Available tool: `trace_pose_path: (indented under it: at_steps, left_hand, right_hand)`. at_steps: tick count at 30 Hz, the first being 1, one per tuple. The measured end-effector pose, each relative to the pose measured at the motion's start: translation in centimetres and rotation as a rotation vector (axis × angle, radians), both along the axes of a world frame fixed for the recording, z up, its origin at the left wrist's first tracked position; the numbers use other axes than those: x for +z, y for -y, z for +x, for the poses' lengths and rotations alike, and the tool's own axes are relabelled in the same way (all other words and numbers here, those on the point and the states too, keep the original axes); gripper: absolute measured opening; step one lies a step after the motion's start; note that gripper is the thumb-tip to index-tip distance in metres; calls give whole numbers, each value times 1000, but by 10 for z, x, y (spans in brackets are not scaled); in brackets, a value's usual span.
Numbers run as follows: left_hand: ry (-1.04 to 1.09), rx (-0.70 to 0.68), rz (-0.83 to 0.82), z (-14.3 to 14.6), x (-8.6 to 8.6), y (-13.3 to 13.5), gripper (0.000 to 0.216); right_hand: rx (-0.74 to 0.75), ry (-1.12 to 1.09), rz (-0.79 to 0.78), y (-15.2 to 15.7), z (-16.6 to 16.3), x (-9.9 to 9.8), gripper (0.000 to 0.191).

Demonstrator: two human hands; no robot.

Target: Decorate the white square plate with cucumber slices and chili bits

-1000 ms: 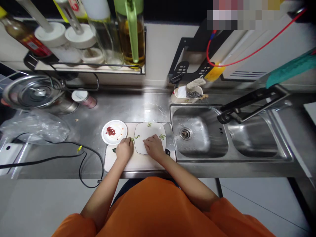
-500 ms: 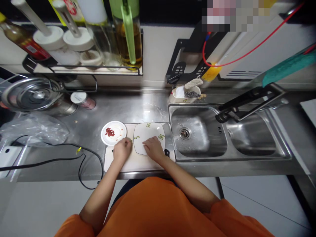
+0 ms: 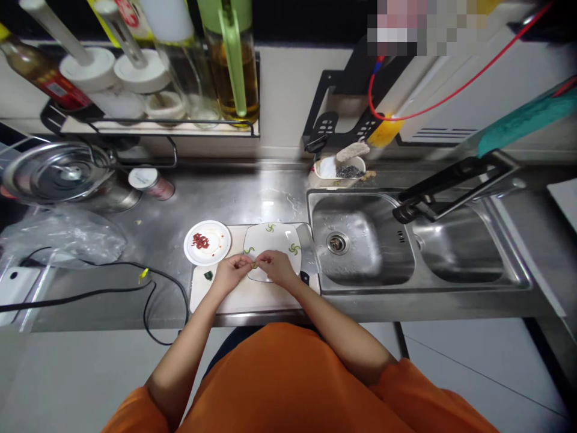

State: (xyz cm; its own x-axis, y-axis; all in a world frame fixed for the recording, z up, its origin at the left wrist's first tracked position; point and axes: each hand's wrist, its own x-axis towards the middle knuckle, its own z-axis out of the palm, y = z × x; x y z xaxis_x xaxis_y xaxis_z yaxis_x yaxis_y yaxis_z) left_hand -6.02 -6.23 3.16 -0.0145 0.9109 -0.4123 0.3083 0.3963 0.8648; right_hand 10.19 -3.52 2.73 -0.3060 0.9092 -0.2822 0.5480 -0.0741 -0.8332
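My left hand (image 3: 232,272) and my right hand (image 3: 277,267) meet fingertip to fingertip above the near left part of a squarish white plate (image 3: 277,237) with green swirl marks. Both are closed in a pinch on a small greenish piece (image 3: 255,265), too small to name. The plate rests on a pale cutting board (image 3: 256,299). At the board's left lies a dark green scrap (image 3: 208,275). Chopped red bits (image 3: 201,241) sit on a round white plate (image 3: 208,258) just beyond my left hand. A cleaver (image 3: 309,249) lies partly hidden along the plate's right side.
To the right is a double steel sink (image 3: 369,240) with a black faucet (image 3: 433,189). Behind stands a caddy (image 3: 336,180) with scrubbers. A lidded pot (image 3: 72,174), a small can (image 3: 152,183), a plastic bag (image 3: 67,237) and black cables (image 3: 90,302) occupy the left.
My left hand has moved right to meet my right hand, uncovering the dark green scrap. My right fingers have lifted off the plate's middle and closed on the small piece.
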Motion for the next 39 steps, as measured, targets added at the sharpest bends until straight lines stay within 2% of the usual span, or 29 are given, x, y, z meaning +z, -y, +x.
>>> trace_pose_path:
  at_steps: [6,13,17,20,24,32,39]
  left_hand:
    - [163,91,-107,-3,-1,-3,29]
    - [497,293,-461,0,6,-12,37]
    - [582,349,-475,1,6,-18,36]
    - [556,366,-463,-1,2,-22,39]
    - [479,299,-403,-6,-5,-26,42]
    - [99,134,-158,-14,-17,-36,28]
    - [-139,14,-78,-22,-32,-44,29]
  right_hand:
    - [-27,-32,-7,-2,-1,3,12]
    - [-1,-55,74,-8,2,12,12]
    - [22,-44,73,-10,2,8,10]
    - [7,-36,40,-11,0,2,10]
    - [-24,-45,-44,-14,-4,-4,10]
    - [-110,45,-182,-23,-18,-14,11]
    - [-198,108,-295,-28,-30,-14,12]
